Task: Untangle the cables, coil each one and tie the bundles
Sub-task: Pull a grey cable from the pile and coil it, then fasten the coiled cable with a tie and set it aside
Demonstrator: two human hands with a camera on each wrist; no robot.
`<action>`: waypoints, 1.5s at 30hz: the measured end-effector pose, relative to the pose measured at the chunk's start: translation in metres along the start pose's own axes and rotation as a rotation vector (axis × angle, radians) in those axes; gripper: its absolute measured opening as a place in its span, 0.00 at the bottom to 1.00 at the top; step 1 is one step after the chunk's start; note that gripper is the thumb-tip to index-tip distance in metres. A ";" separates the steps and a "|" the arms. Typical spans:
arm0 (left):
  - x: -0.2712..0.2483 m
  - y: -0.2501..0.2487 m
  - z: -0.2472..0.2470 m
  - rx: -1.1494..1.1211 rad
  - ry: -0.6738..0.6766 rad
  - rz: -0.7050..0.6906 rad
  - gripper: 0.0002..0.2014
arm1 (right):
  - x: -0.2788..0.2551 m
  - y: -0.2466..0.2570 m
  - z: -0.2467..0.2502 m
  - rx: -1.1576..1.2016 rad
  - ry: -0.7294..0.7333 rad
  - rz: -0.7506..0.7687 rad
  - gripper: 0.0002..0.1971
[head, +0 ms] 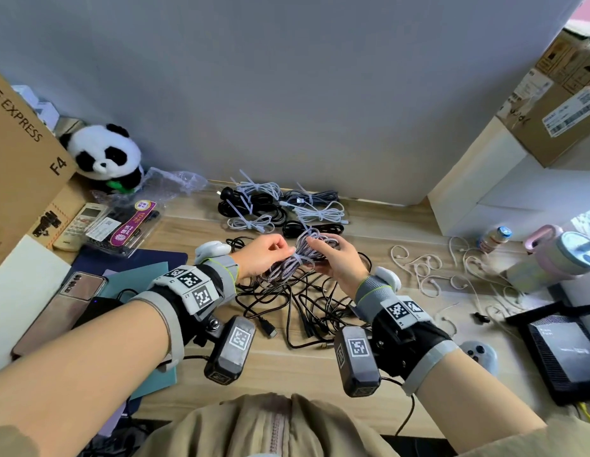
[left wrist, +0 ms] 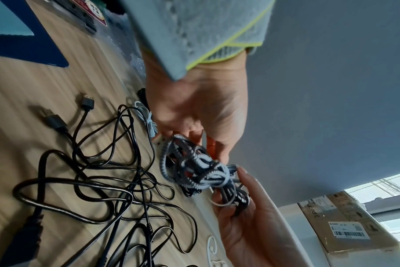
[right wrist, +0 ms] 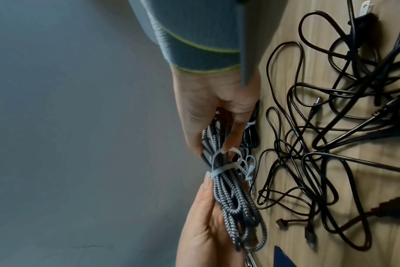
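A grey-and-white braided cable bundle [head: 288,263] is held above the wooden table [head: 307,364] between both hands. A white zip tie [right wrist: 222,169] circles its middle in a loose loop. My left hand [head: 285,250] holds the near end of the bundle, and in the right wrist view its thumb lies on the tie band. My right hand [head: 315,249] grips the far end, thumb close to the tie loop. Below lies a tangle of black cables [head: 303,301]. Several tied bundles [head: 270,206] sit at the back by the wall.
A loose white cable [head: 428,275] sprawls to the right, near a bottle [head: 494,237] and a black box [head: 564,351]. On the left are a phone [head: 66,301], a remote [head: 79,225], a panda plush [head: 105,156] and a cardboard box [head: 20,153].
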State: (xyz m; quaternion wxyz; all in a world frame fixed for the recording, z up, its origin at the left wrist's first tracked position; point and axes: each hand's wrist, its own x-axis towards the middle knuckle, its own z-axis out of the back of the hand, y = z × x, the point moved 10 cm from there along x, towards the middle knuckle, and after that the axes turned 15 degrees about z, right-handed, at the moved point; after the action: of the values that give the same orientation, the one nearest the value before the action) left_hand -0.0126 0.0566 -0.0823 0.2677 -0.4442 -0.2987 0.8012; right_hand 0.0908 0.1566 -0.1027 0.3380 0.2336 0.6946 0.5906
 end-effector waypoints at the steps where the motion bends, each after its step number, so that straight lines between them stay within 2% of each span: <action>1: 0.001 0.001 0.000 -0.002 0.005 -0.010 0.11 | -0.001 0.000 -0.001 -0.010 0.011 0.000 0.15; 9: 0.011 0.024 0.019 -0.108 -0.085 0.040 0.09 | -0.005 -0.006 0.002 0.051 0.052 -0.012 0.11; 15: 0.021 0.042 0.025 -0.206 -0.192 0.140 0.13 | -0.002 -0.020 0.002 0.180 -0.049 -0.056 0.07; 17: 0.023 0.060 0.018 -0.322 -0.113 0.275 0.19 | 0.001 -0.025 0.004 0.225 -0.086 -0.066 0.07; 19: 0.020 0.076 0.000 -0.548 0.057 0.422 0.24 | 0.002 -0.030 0.003 0.280 -0.117 -0.078 0.12; 22: 0.014 0.076 -0.009 -0.609 0.158 0.434 0.23 | 0.004 -0.041 -0.006 0.306 -0.114 -0.110 0.21; 24: 0.018 0.076 -0.002 -0.660 0.116 0.388 0.18 | 0.007 -0.049 -0.014 0.282 -0.082 -0.145 0.22; 29: 0.039 0.095 0.031 -0.837 -0.073 0.330 0.17 | 0.016 -0.061 -0.032 0.212 0.037 -0.224 0.19; 34: 0.058 0.117 0.068 -0.893 -0.331 0.344 0.24 | 0.035 -0.059 -0.052 0.171 0.105 -0.224 0.16; 37: 0.077 0.131 0.081 -0.890 -0.400 0.407 0.26 | 0.056 -0.061 -0.069 0.164 0.129 -0.250 0.14; 40: 0.088 0.135 0.091 -0.864 -0.429 0.425 0.19 | 0.068 -0.064 -0.078 0.141 0.125 -0.253 0.14; 45: 0.111 0.145 0.101 -0.783 -0.437 0.478 0.09 | 0.088 -0.099 -0.070 0.053 0.067 -0.326 0.21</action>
State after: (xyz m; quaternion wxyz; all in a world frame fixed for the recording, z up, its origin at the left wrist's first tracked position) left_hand -0.1752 0.0110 -0.2045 -0.1784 -0.3893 -0.5155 0.7422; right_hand -0.0119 0.1546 -0.2113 0.3998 0.1068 0.7494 0.5168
